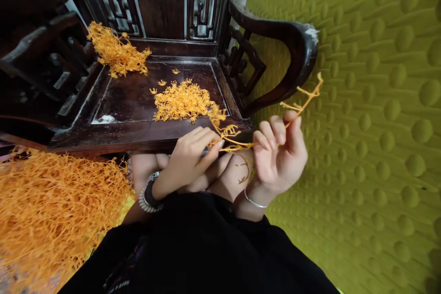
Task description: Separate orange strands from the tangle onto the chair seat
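Over my lap I hold an orange branching plastic sprue [237, 148] with both hands. My left hand [193, 152] is closed on its left part, thumb and forefinger pinching, and a few crown-like pieces hang at that end. My right hand [280, 154] grips the strand farther along, with a thin forked end sticking up past the fingertips. Just beyond my left hand, a heap of small orange crown-shaped pieces [182, 101] lies on the dark wooden seat [131, 96]. Whether the strand is one length or several is hard to tell.
At the seat's back left corner sits a tangled bunch of orange sprues [117, 50]. A large mound of thin orange strands [58, 211] lies low on the left. Curved wooden armrests [292, 50] flank the seat, and a yellow-green textured surface [372, 147] fills the right.
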Demonstrator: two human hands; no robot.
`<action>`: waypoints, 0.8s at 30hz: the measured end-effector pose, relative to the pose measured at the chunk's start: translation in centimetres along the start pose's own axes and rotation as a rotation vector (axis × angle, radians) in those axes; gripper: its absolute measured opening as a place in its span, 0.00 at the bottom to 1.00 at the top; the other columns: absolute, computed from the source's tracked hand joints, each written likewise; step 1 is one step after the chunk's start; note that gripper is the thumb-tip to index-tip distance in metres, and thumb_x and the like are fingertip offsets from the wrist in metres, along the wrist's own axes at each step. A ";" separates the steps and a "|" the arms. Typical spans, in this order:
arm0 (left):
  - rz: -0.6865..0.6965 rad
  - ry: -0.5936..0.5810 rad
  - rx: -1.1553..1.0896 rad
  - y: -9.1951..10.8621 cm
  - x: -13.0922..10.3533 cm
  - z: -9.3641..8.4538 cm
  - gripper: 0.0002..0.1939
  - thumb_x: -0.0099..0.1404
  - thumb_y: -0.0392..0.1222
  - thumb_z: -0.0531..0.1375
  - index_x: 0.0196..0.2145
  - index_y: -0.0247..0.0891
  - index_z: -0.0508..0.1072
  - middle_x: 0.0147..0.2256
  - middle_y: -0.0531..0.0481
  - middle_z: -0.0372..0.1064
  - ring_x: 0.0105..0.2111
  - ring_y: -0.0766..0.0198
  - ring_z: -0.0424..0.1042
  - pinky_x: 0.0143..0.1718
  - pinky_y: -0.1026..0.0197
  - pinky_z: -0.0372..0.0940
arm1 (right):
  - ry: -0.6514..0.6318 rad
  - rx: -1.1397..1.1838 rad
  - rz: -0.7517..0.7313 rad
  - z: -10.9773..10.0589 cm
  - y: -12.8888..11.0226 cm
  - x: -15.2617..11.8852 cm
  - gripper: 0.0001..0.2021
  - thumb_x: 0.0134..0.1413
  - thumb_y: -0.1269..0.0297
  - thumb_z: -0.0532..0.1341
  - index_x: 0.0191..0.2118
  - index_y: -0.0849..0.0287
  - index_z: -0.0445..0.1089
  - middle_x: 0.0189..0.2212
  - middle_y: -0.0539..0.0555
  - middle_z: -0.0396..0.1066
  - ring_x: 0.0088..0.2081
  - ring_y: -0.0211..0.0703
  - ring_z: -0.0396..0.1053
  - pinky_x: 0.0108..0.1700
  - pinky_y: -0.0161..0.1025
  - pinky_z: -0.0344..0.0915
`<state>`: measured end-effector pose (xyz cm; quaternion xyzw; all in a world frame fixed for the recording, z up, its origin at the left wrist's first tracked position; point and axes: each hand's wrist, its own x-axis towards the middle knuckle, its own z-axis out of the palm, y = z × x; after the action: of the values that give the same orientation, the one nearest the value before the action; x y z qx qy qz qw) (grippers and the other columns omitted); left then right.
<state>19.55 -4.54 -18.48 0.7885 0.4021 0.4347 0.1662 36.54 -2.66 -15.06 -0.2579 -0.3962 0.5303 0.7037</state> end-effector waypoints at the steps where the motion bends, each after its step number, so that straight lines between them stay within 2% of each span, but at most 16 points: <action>1: -0.023 0.018 -0.062 -0.3 0.1 -0.2 0.10 0.71 0.39 0.50 0.31 0.37 0.66 0.30 0.51 0.66 0.32 0.65 0.64 0.37 0.61 0.60 | -0.014 -0.008 0.028 -0.3 0.2 0.3 0.06 0.62 0.58 0.56 0.35 0.50 0.68 0.21 0.45 0.53 0.22 0.34 0.57 0.25 0.31 0.65; 3: -0.079 0.044 -0.179 -0.8 0.4 -0.7 0.11 0.70 0.39 0.51 0.31 0.37 0.67 0.30 0.52 0.67 0.32 0.68 0.66 0.36 0.64 0.61 | -0.064 -0.025 0.104 -0.6 0.7 0.7 0.07 0.61 0.56 0.57 0.40 0.48 0.69 0.29 0.47 0.65 0.35 0.38 0.69 0.39 0.39 0.72; 4: -0.104 0.045 -0.230 -1.1 0.6 -0.9 0.11 0.71 0.40 0.51 0.31 0.37 0.68 0.30 0.53 0.68 0.31 0.68 0.67 0.37 0.64 0.61 | -0.101 -0.044 0.147 -0.7 0.9 0.6 0.10 0.60 0.54 0.57 0.44 0.48 0.69 0.36 0.49 0.68 0.42 0.42 0.70 0.44 0.44 0.72; 6: -0.143 0.047 -0.304 -1.5 0.9 -1.1 0.12 0.71 0.42 0.52 0.31 0.37 0.69 0.31 0.52 0.70 0.32 0.68 0.68 0.37 0.65 0.62 | -0.186 -0.115 0.211 -0.7 1.4 0.2 0.17 0.57 0.50 0.58 0.50 0.49 0.67 0.46 0.52 0.69 0.52 0.48 0.68 0.50 0.50 0.69; 8: -0.160 0.061 -0.346 -1.7 1.1 -1.0 0.12 0.70 0.43 0.52 0.32 0.37 0.70 0.31 0.52 0.70 0.32 0.68 0.69 0.36 0.65 0.62 | -0.243 -0.231 0.209 -0.6 2.0 -0.4 0.21 0.55 0.51 0.61 0.52 0.50 0.65 0.51 0.55 0.68 0.55 0.49 0.66 0.53 0.49 0.67; 10: -0.164 0.060 -0.383 -1.9 1.2 -0.8 0.12 0.70 0.44 0.53 0.31 0.37 0.70 0.29 0.52 0.69 0.30 0.68 0.68 0.35 0.65 0.62 | -0.292 -0.388 0.170 -0.5 2.5 -0.9 0.21 0.51 0.55 0.66 0.50 0.52 0.66 0.49 0.55 0.69 0.52 0.46 0.67 0.54 0.46 0.66; 12: -0.159 0.038 -0.407 -2.0 1.1 -0.7 0.12 0.69 0.45 0.54 0.31 0.36 0.70 0.29 0.52 0.69 0.30 0.68 0.68 0.34 0.66 0.61 | -0.365 -0.560 0.129 -0.5 3.0 -1.1 0.17 0.48 0.59 0.69 0.44 0.55 0.69 0.43 0.53 0.71 0.45 0.44 0.70 0.51 0.43 0.67; 14: -0.142 0.035 -0.382 -2.0 0.9 -0.7 0.10 0.69 0.44 0.55 0.32 0.36 0.71 0.30 0.52 0.70 0.31 0.69 0.68 0.35 0.66 0.61 | -0.411 -0.700 0.104 -0.7 3.3 -1.1 0.12 0.48 0.60 0.68 0.37 0.58 0.69 0.34 0.51 0.70 0.37 0.41 0.69 0.46 0.41 0.67; 16: -0.112 0.047 -0.320 -2.1 0.6 -0.9 0.08 0.68 0.42 0.57 0.33 0.37 0.72 0.32 0.52 0.71 0.33 0.69 0.68 0.37 0.67 0.61 | -0.385 -0.757 0.076 -1.0 3.3 -1.0 0.09 0.51 0.60 0.66 0.32 0.58 0.67 0.29 0.49 0.67 0.32 0.38 0.66 0.41 0.39 0.65; 18: -0.093 0.022 -0.282 -2.1 0.3 -1.1 0.07 0.67 0.41 0.58 0.34 0.37 0.74 0.33 0.52 0.71 0.34 0.69 0.69 0.38 0.66 0.61 | -0.366 -0.730 0.080 -1.2 3.3 -1.1 0.10 0.53 0.60 0.65 0.29 0.58 0.66 0.26 0.48 0.64 0.29 0.37 0.63 0.37 0.37 0.63; 21: -0.105 -0.045 -0.296 -2.2 0.0 -1.2 0.07 0.66 0.43 0.59 0.34 0.38 0.75 0.31 0.52 0.70 0.33 0.68 0.68 0.36 0.65 0.61 | -0.421 -0.583 0.141 -1.4 3.4 -1.5 0.10 0.57 0.59 0.62 0.27 0.58 0.67 0.26 0.49 0.66 0.29 0.37 0.64 0.36 0.36 0.63; 24: -0.131 -0.055 -0.262 -2.4 -0.5 -1.3 0.12 0.67 0.45 0.58 0.29 0.36 0.72 0.28 0.53 0.68 0.30 0.68 0.66 0.33 0.65 0.59 | -0.404 -0.433 0.234 -1.6 3.8 -1.9 0.10 0.58 0.59 0.61 0.28 0.58 0.70 0.22 0.48 0.64 0.25 0.35 0.62 0.31 0.35 0.61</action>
<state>17.20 -3.59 -19.48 0.7437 0.3879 0.4499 0.3067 35.53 -3.18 -19.45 -0.3352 -0.5993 0.5514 0.4738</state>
